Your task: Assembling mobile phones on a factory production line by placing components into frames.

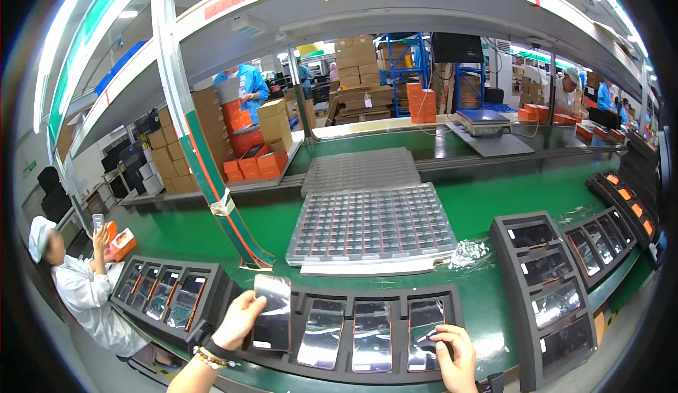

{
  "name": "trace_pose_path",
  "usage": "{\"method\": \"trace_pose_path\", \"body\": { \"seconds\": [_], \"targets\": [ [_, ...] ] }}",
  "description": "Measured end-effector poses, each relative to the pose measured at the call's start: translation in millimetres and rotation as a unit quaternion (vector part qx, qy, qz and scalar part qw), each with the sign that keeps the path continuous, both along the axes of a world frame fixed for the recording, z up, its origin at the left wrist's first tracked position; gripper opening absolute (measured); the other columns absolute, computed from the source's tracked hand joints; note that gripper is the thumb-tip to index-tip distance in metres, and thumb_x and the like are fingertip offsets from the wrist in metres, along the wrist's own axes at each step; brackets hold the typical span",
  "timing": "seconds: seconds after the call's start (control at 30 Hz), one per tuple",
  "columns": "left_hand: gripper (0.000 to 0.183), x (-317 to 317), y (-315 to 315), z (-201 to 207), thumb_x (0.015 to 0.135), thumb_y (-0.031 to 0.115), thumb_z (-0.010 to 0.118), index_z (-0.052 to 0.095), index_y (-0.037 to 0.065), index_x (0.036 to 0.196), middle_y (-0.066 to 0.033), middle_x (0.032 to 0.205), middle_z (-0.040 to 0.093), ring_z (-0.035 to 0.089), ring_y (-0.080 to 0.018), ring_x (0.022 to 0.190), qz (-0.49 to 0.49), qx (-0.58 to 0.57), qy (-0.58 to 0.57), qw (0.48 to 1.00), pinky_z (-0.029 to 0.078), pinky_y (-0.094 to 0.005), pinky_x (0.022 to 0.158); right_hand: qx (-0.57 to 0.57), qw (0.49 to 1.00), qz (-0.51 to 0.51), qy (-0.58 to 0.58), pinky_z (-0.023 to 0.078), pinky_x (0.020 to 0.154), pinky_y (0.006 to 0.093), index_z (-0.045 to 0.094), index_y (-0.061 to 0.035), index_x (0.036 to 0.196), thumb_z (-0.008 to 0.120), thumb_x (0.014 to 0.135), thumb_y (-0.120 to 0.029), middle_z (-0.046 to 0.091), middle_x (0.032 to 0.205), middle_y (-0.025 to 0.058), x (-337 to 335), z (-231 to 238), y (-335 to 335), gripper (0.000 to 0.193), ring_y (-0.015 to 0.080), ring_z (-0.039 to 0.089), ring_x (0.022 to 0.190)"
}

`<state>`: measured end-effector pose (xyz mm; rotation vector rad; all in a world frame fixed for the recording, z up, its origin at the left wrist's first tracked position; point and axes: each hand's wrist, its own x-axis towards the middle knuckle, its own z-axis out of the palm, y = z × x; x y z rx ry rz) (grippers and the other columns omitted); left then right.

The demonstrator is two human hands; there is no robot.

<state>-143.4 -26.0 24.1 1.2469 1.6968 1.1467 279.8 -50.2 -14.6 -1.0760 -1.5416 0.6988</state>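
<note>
My left hand (240, 320) grips a dark-screened smartphone (272, 326) by its left edge, thumb on its face. The phone is tilted up over the left end of a black foam tray (346, 377). Three more phones lie in that tray's slots: one left of centre (321, 335), one in the middle (371, 338) and one at the right (422, 350). Over the right phone's edge is my right hand (455, 358), thumb and forefinger brought together. A small thing seems to be at those fingertips, too small to make out.
More foam trays of phones stand at the left (166, 298) and right (547, 287). Beyond my tray, a clear compartment tray (371, 223) sits on the green bench, crumpled film (470, 253) beside it. A metal post (205, 160) rises left; a seated co-worker (81, 287) holds a phone.
</note>
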Motion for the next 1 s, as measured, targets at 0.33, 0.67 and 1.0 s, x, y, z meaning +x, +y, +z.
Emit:
{"method": "trace_pose_path", "body": {
  "seconds": [0.33,0.67,1.0],
  "targets": [
    [0.039,2,0,-37,0.096,0.013,0.06,0.052,0.003,0.133,-0.021,0.102,0.072,0.071,-0.0309,0.096,0.032,-0.006,0.21,0.977,0.052,-0.0373,0.084,-0.027,0.997,-0.011,0.066,0.048,0.091,0.0307,0.066,0.0003,0.103,0.055,0.097,-0.002,0.062,0.116,0.0119,-1,-1,-3,0.012,0.023,0.06,0.106],
    [0.046,0,-58,-7,0.097,0.019,0.059,0.05,-0.002,0.136,-0.0249,0.133,0.054,0.049,-0.0423,0.126,0.032,0.1,0.498,0.861,0.038,-0.0458,0.109,-0.015,0.982,-0.153,-0.113,0.037,0.11,0.0427,0.058,-0.0048,0.127,0.063,0.094,-0.011,0.051,0.139,0.0216,29,-7,-18,0.034,0.038,0.048,0.13],
    [0.047,0,-89,2,0.096,0.028,0.066,0.058,-0.005,0.129,-0.0173,0.118,0.066,0.062,-0.0246,0.11,0.064,-0.189,0.045,0.979,0.048,-0.0332,0.093,-0.306,0.865,0.004,0.398,0.045,0.102,0.0302,0.027,-0.0112,0.156,0.06,0.098,-0.013,0.043,0.15,0.0091,79,-11,-62,0.067,0.0208,0.051,0.128]
  ]
}}
